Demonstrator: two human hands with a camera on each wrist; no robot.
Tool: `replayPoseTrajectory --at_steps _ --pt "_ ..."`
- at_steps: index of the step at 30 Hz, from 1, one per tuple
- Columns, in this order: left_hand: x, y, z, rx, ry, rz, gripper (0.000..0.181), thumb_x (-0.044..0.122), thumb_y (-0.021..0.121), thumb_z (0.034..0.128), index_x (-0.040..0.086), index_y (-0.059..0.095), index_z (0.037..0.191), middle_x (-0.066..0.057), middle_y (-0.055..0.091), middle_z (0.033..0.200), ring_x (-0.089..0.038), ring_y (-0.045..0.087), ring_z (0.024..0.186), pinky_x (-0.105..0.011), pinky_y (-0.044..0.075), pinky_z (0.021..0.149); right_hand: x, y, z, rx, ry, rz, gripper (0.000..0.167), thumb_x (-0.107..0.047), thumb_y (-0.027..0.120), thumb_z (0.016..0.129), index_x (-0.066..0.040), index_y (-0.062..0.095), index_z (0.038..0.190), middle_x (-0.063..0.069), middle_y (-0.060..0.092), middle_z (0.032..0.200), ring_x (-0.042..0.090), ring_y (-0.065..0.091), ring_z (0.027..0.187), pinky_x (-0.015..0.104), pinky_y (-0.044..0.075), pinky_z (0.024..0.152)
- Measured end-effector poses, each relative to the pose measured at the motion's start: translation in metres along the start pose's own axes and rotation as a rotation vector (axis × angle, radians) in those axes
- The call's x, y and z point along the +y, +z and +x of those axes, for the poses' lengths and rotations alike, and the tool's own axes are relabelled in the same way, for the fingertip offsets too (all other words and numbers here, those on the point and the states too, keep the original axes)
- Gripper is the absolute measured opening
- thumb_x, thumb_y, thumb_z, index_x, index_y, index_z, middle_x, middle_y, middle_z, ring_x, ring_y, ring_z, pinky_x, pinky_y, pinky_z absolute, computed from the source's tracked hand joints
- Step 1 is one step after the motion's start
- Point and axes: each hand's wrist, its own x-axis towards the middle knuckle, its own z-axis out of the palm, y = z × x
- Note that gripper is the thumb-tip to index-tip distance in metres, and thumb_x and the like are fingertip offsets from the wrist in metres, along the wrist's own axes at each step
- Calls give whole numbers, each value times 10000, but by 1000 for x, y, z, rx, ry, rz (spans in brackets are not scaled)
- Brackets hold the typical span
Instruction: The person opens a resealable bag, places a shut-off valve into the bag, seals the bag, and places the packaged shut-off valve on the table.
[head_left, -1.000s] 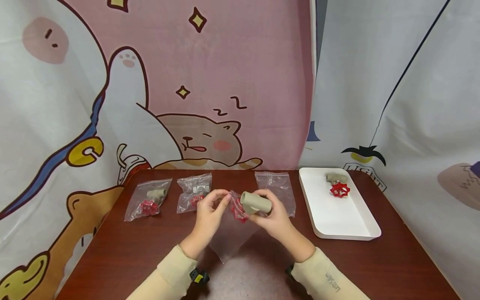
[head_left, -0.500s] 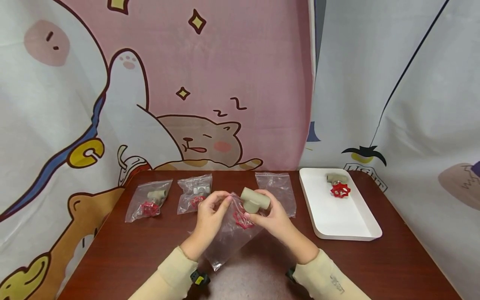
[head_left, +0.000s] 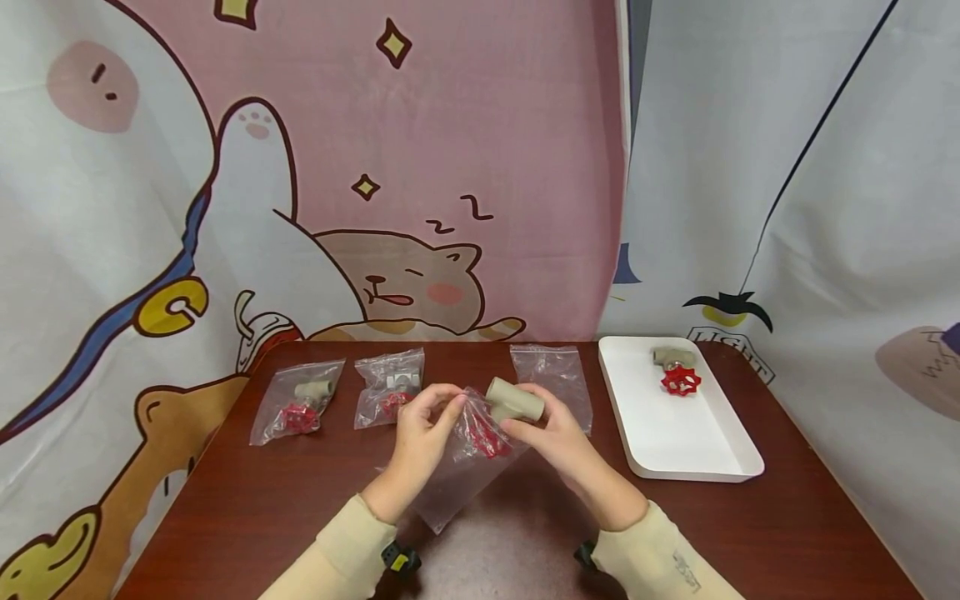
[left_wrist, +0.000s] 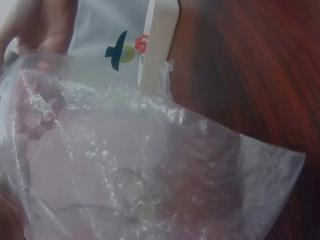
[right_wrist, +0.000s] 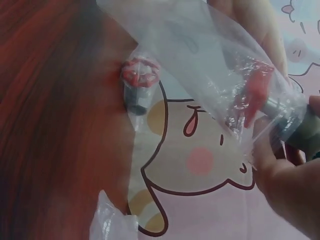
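Note:
A grey-beige pipe valve (head_left: 516, 400) is gripped by my right hand (head_left: 557, 429) around its pipe body, above the middle of the table. Its red handwheel (head_left: 486, 437) is still inside a clear plastic bag (head_left: 457, 479), while the pipe body sticks out of the bag's mouth. My left hand (head_left: 423, 437) pinches the bag's edge between thumb and fingers, left of the valve. In the right wrist view the red handwheel (right_wrist: 257, 92) shows through the plastic. Crinkled bag film (left_wrist: 125, 150) fills most of the left wrist view.
Two bagged valves, a beige one (head_left: 313, 389) and a white one (head_left: 402, 381), lie at the back left of the brown table (head_left: 262, 517). A flat zip bag (head_left: 558, 379) lies behind my right hand. At right, a white tray (head_left: 686, 442) holds a loose valve (head_left: 678, 379).
The valve has turned and tilted in my right hand, and more of the handwheel shows through the bag. The bag has shifted slightly. My left hand keeps its pinch.

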Motion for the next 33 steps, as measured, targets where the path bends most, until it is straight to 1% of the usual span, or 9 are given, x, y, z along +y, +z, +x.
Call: replayPoseTrajectory --at_steps 5,7,10,14,17,24,26,29,33 --pt "2 -2 1 6 -23 -8 48 -36 639 857 -39 643 905 -151 700 792 -83 586 653 -213 486 582 -4 -2 -2 51 -15 -52 481 -72 749 784 -22 556 1222 96 586 1045 177 552 890 250 505 727" --pt "2 -2 0 7 -31 -12 46 -32 642 856 -38 644 902 -152 700 790 -81 584 651 -209 482 578 -6 -2 -2 60 -11 -57 471 -63 752 778 -20 567 1208 89 592 1033 178 548 881 249 500 717" --pt "2 0 0 -3 -28 -14 47 -38 640 855 -44 643 902 -158 697 784 -71 577 645 -215 481 569 -8 -1 -2 68 -14 -71 459 -52 760 765 -5 583 1186 107 605 1020 173 550 864 243 494 710" --pt "1 2 -1 -8 -35 -30 46 -42 633 859 -49 641 904 -162 694 783 -54 585 656 -208 499 590 -10 0 -3 62 -27 -113 458 -67 784 749 5 603 1163 145 630 1020 166 567 851 241 504 710" --pt "1 2 -1 -6 -42 -36 48 -41 636 857 -48 641 904 -159 695 783 -65 598 661 -202 509 605 -11 1 -3 56 -24 -132 460 -67 791 738 7 611 1154 153 647 1003 166 577 839 241 506 706" --pt "4 2 0 -7 -30 -33 46 -42 639 855 -48 641 900 -163 694 782 -99 597 659 -185 491 605 -14 2 -1 1 -14 -101 414 -39 762 750 30 587 1118 160 682 987 143 591 813 239 499 705" --pt "5 2 0 -5 -30 -35 48 -40 638 856 -48 640 903 -165 696 790 -109 600 662 -187 490 609 -15 3 -1 5 6 -104 416 -61 766 758 30 592 1125 165 684 1000 146 597 820 244 504 707" --pt "6 1 0 -5 -40 -41 51 -36 637 858 -47 640 908 -168 698 801 -87 594 669 -186 486 609 -16 4 -2 20 36 -105 432 -104 769 774 33 592 1144 170 686 1023 145 612 830 248 513 707" --pt "5 1 0 -9 -36 -56 55 -42 631 861 -49 637 915 -176 697 814 -59 596 687 -194 494 614 -16 6 -2 24 32 -125 433 -114 774 775 28 597 1144 182 686 1040 144 631 837 243 524 705"
